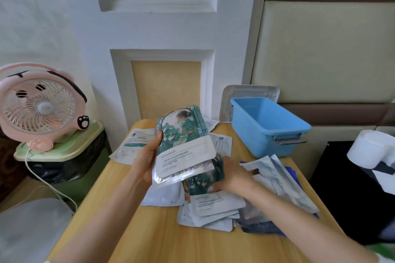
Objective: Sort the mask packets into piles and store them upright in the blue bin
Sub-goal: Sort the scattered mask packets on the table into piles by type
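1. Packets held: the left hand grips a raised stack of mask packets, thumb across the left edge and fingers behind. The stack tilts slightly right, above the middle of the wooden table.
2. Label on the stack's front packet: a green painted scene with a figure, and a white lower band reading "KISSMWAH". The smaller lines beneath it are too fine to read.
3. The right hand is low on the table, fingers and thumb curled round the edge of a green-printed packet of the same design. It lies on top of a loose pile, and its lettering is blurred.
4. The hands are apart, the left raised, the right down at the pile.
5. Face-down packets lie at the table's far left, with white backs and dense print that is unreadable.
6. Silver packets lie fanned beside the right forearm, with dark blue packets beneath them.
7. The blue bin stands at the far right corner of the table, well apart from both hands. One silver packet stands behind it against the wall.
8. A pink desk fan sits left of the table.
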Motion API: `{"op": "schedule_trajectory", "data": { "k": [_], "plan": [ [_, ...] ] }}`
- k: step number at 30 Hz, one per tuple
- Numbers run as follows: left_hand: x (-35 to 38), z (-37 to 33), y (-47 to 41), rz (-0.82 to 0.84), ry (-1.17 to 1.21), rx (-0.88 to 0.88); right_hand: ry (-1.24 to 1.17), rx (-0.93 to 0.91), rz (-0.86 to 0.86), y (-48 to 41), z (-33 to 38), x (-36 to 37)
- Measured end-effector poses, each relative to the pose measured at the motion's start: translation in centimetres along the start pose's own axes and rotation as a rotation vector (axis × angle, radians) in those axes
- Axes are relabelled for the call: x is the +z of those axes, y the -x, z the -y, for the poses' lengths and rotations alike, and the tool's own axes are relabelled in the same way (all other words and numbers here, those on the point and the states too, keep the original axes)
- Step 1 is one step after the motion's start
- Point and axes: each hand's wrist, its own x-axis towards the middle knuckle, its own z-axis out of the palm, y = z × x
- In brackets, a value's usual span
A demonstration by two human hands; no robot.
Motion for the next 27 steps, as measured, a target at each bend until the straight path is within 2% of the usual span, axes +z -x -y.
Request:
{"op": "schedule_trajectory", "data": {
  "k": [4, 6, 8, 10, 11, 12, 13, 14, 15, 17, 18, 20, 22, 25, 27],
  "plan": [
    [-0.7, 0.7, -0.5, -0.174, 0.045, -0.009, -0.294, -0.024, -0.242, -0.1, -0.2, -0.3],
    [-1.0, 0.7, -0.6, -0.207, -0.093, 0.059, -0.468, -0.044, -0.288, 0.4, -0.4, -1.6],
    [-1.4, 0.5, -0.9, -0.287, -0.277, 0.105, -0.581, -0.038, -0.258, 0.9, -0.8, -2.7],
    [-1.1, 0.6, -0.6, -0.254, -0.191, 0.099, -0.494, -0.043, -0.190, 2.0, -0.8, -2.9],
    [-1.2, 0.7, -0.6, -0.238, -0.174, 0.074, -0.321, -0.083, -0.210, 2.2, -0.9, -2.6],
    [-1.1, 1.0, -0.5, -0.215, -0.212, 0.058, -0.185, -0.146, -0.293, 2.2, -1.0, -2.2],
    [-1.0, 1.3, -0.5, -0.206, -0.275, 0.066, -0.171, -0.209, -0.373, 2.1, -1.1, -1.7],
    [-0.8, 1.6, -0.3, -0.180, -0.340, 0.093, -0.313, -0.251, -0.418, 2.3, -1.0, -1.5],
    [-0.6, 1.9, -0.2, -0.158, -0.376, 0.123, -0.608, -0.238, -0.377, 2.6, -0.5, -2.0],
    [-0.1, 2.2, -0.1, -0.151, -0.436, 0.175, -1.164, -0.134, -0.114, 2.9, 0.0, -3.1],
    [0.1, 2.2, 0.0, -0.149, -0.462, 0.198, -1.291, -0.102, -0.005, 2.8, 0.0, -3.2],
    [0.6, 1.9, 0.2, -0.161, -0.507, 0.236, -1.230, -0.115, 0.033, 2.2, -0.2, -3.2],
    [0.3, 1.8, 0.0, -0.160, -0.548, 0.220, -1.073, -0.140, -0.058, 1.8, -0.5, -2.7],
    [-0.1, 1.3, 0.1, -0.189, -0.508, 0.291, -0.859, -0.150, -0.332, 1.1, -1.7, -2.5],
    [-0.6, 0.5, 0.4, -0.226, -0.392, 0.372, -0.821, -0.120, -0.501, 0.7, -2.9, -3.0]
  ]
}}
